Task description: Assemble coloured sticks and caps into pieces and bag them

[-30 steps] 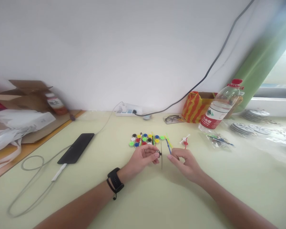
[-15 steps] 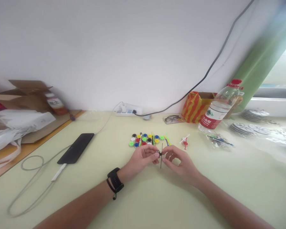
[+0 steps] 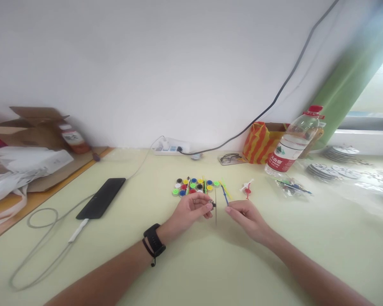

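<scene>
My left hand point(image 3: 193, 209) is closed in a pinch on a small black part with a thin dark blade point(image 3: 215, 208), which stands upright beside the fingertips and looks thin and blurred. My right hand point(image 3: 246, 217) is a little to the right, thumb pressed to curled fingers, with nothing visible in it. Its fingertips overlap the near end of a blue propeller-like strip point(image 3: 224, 193); whether they touch it, I cannot tell. Behind my hands lie several small coloured discs point(image 3: 193, 185) with thin strips among them. A red propeller-like piece point(image 3: 248, 191) lies to the right beside a white one.
A black phone point(image 3: 102, 198) with cables lies at the left. Against the wall are a power strip point(image 3: 170, 147) and glasses point(image 3: 230, 159). A large water bottle point(image 3: 287, 148), a striped bag point(image 3: 258, 142), a bag of parts point(image 3: 292, 187) and stacked white discs point(image 3: 324, 172) occupy the right.
My right hand has drawn away from the blade to the right and its fingers have curled closed. The blade has become fainter and blurred. My left hand stays in place.
</scene>
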The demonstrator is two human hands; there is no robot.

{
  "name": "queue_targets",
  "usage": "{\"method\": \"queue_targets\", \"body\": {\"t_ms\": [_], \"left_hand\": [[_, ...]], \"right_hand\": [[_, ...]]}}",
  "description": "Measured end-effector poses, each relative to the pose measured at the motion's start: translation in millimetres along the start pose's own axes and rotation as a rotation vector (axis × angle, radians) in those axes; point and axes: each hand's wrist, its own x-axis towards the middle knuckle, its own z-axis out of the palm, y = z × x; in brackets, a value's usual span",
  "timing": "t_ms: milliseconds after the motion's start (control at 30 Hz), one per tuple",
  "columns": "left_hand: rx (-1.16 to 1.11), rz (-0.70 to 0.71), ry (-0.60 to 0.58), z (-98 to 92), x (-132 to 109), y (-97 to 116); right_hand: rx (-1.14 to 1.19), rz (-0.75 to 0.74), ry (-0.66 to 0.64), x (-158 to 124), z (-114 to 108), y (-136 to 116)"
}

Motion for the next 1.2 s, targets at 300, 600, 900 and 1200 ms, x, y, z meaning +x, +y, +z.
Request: {"method": "queue_targets", "body": {"t_ms": [300,600,900,1200], "left_hand": [[-0.01,0.001,-0.02,-2.0,0.8,-2.2],[0.006,0.008,-0.024,-1.9,0.4,-2.3],[0.01,0.017,-0.021,-2.2,-0.3,-2.3],[0.006,0.016,-0.001,-0.8,0.5,-1.7]], "right_hand": [[0.074,-0.024,0.159,0.7,11.0,-6.4],[0.006,-0.025,0.135,0.4,11.9,-2.4],[0.081,-0.008,0.181,-1.2,11.7,3.1],[0.141,0.058,0.029,2.3,0.1,-6.6]]}}
